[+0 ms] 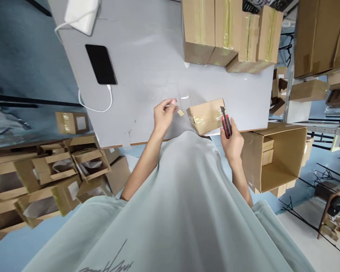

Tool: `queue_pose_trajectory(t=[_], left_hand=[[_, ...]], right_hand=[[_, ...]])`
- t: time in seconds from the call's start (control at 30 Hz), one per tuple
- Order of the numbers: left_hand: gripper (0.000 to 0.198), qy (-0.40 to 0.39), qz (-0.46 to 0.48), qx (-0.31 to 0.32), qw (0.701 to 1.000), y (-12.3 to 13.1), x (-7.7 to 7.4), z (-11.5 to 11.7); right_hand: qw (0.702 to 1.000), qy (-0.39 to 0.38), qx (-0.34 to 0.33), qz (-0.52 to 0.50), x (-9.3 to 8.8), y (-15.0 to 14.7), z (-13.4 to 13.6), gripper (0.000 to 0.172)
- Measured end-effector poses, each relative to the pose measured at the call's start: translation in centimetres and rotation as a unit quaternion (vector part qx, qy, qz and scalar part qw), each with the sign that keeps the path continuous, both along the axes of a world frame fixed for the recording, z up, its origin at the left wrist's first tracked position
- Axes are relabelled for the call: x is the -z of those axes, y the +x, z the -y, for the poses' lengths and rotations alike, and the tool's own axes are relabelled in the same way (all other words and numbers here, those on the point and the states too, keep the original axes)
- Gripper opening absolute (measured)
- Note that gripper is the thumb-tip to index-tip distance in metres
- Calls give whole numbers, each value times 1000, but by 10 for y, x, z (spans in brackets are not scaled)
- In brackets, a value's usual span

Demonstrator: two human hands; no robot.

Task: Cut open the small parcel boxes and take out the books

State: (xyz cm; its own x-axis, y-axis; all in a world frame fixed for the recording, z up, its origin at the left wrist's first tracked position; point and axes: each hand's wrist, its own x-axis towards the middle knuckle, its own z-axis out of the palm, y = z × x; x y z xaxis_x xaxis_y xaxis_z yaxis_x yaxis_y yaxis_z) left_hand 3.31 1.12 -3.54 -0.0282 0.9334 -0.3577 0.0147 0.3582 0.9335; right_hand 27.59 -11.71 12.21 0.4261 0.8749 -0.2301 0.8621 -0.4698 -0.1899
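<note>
My right hand [232,141] is closed around a red and black utility knife [226,122]. The knife's tip points away from me, over the right end of a small cardboard box [207,115]. This box lies tilted at the table's near edge, with shiny clear tape on its sides. Left of it, my left hand [164,115] is raised over the table with thumb and fingers pinched together. A small yellowish piece of tape [180,112] shows right at those fingertips. Faint clear strips are visible on the tabletop just beyond.
The grey table [147,49] bears a black phone [101,64] with a white cable, a white device [82,15] and several taped boxes [200,30] at the back right. A large open carton [283,158] stands right of me. Several open boxes [42,204] are on my left.
</note>
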Motion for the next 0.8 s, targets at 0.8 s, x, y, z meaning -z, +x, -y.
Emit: queue_pose_trajectory(t=[0.8], left_hand=[[69,-95,-17,47,994,63,-33,47]], right_hand=[[960,46,81,-264,79,86,-42,42]])
